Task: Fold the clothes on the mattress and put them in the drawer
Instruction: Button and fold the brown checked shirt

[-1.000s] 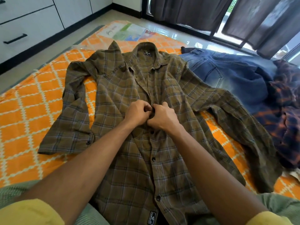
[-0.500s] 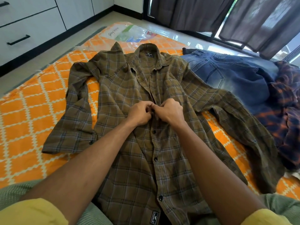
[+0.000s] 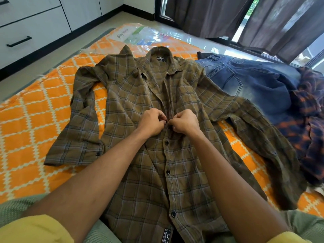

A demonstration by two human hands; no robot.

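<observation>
An olive-brown plaid shirt (image 3: 133,106) lies face up on the orange patterned mattress (image 3: 35,120), sleeves spread out, lower buttons closed and the collar end open. My left hand (image 3: 152,122) and my right hand (image 3: 184,123) meet at the shirt's front placket near mid-chest. Each pinches one edge of the placket there, fingers curled. Blue jeans (image 3: 254,85) lie crumpled to the right of the shirt, and a dark blue and orange plaid garment (image 3: 308,120) sits beyond them at the right edge.
White drawers with black handles (image 3: 19,41) stand along the wall at upper left, across a strip of floor. Dark curtains (image 3: 228,16) hang over a window at the back. A plastic mattress wrapper (image 3: 138,35) shows at the mattress's far end.
Both hands have stayed together on the placket, shifting slightly up the shirt. The shirt has not moved.
</observation>
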